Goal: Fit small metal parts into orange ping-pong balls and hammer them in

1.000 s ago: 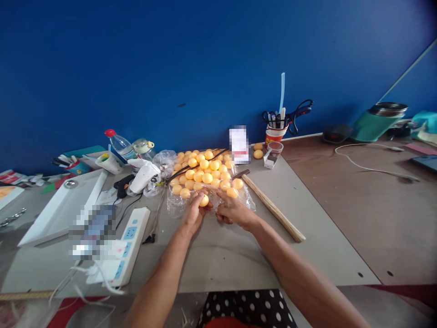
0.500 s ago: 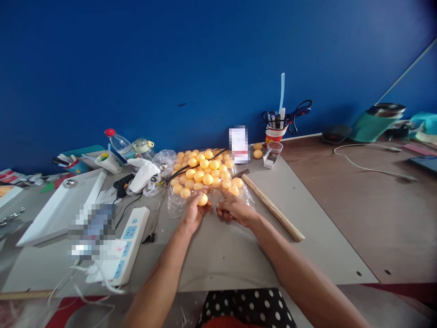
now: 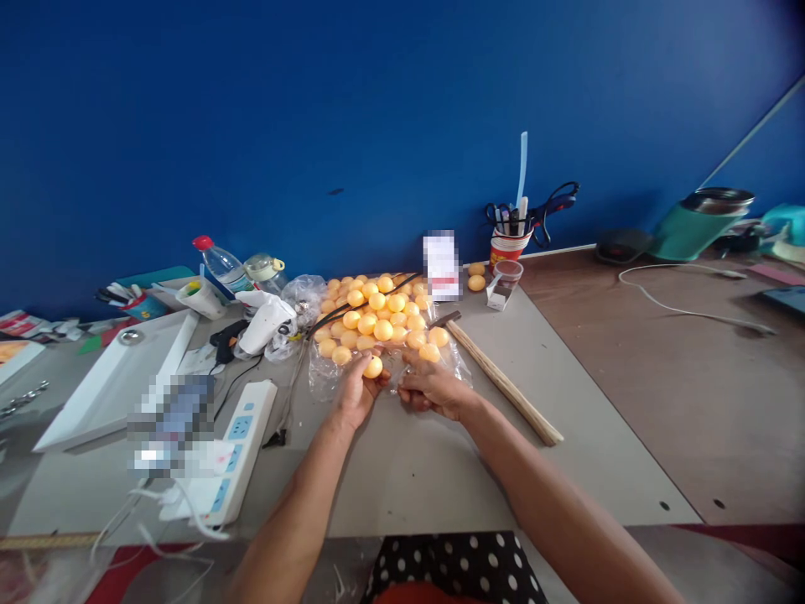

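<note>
An orange ball (image 3: 373, 367), like a table tennis ball, is held in my left hand (image 3: 356, 393) between thumb and fingers. My right hand (image 3: 433, 386) is a short way to its right, its fingers curled together; whatever they may hold is too small or hidden to make out. Just beyond both hands lies a clear plastic bag (image 3: 324, 373) with a heap of similar orange balls (image 3: 382, 330) on or in it. A black cable crosses the heap. To the right of the bag rests a hammer (image 3: 503, 382) with a wooden handle.
A white power strip (image 3: 242, 453) with cables lies at left, beside a white tray (image 3: 119, 386). Behind stand a red-capped bottle (image 3: 220, 264) and a paper cup (image 3: 508, 246) of tools. Two orange balls (image 3: 476, 277) sit near a small clear container (image 3: 505, 281). A blue wall closes the back.
Almost nothing differs. The view has shifted very slightly, and both hands keep nearly the same place and pose, the ball still in my left hand.
</note>
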Motion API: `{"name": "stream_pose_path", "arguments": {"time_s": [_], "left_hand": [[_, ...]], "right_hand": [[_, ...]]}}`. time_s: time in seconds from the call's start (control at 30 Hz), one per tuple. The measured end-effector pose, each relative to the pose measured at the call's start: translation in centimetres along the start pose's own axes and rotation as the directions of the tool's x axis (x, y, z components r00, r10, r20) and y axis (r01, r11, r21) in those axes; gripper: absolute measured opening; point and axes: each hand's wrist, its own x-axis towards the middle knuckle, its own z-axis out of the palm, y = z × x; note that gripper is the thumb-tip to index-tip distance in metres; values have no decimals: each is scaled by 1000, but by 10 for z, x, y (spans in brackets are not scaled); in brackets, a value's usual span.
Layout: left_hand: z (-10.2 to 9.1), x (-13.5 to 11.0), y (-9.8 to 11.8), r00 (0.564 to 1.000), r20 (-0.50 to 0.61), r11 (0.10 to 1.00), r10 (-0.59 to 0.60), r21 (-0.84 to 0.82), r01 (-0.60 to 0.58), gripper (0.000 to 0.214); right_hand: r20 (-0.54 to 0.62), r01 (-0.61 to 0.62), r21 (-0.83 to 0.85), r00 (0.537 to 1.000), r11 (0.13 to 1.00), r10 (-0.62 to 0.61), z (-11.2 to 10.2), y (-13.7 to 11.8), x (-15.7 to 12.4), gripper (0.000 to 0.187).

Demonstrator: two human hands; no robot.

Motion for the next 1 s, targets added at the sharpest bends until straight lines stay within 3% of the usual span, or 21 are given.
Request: {"name": "stream_pose_path", "arguments": {"time_s": [0.27,0.4,0.53,0.63,0.83,1.0], "left_hand": [[-2,1,-1,1000,0,1000,-13,-16,13,25],[-1,1,0,1000,-2,1000,-8,-30,8,25],[-3,1,-1,1000,13,999,13,-43,-12,24],[-5,2,0,998,51,999,28,-41,-26,23],[-4,-2,2,984,178,1000,29,-7,-28,22],[-2,-4,3,978,210,1000,24,-20,-20,23]], "right_hand": [[-96,22,-16,995,1000,-24,-4,4,8,50],[-12,25,25,1000,999,-24,-5,2,5,58],[46,32,146,998,989,-39,-6,-1,2,41],[41,94,240,993,966,-107,-6,-3,0,30],[13,146,312,987,939,-157,-4,-5,-2,31],[-2,146,341,988,929,-155,-4,-3,0,31]]}}
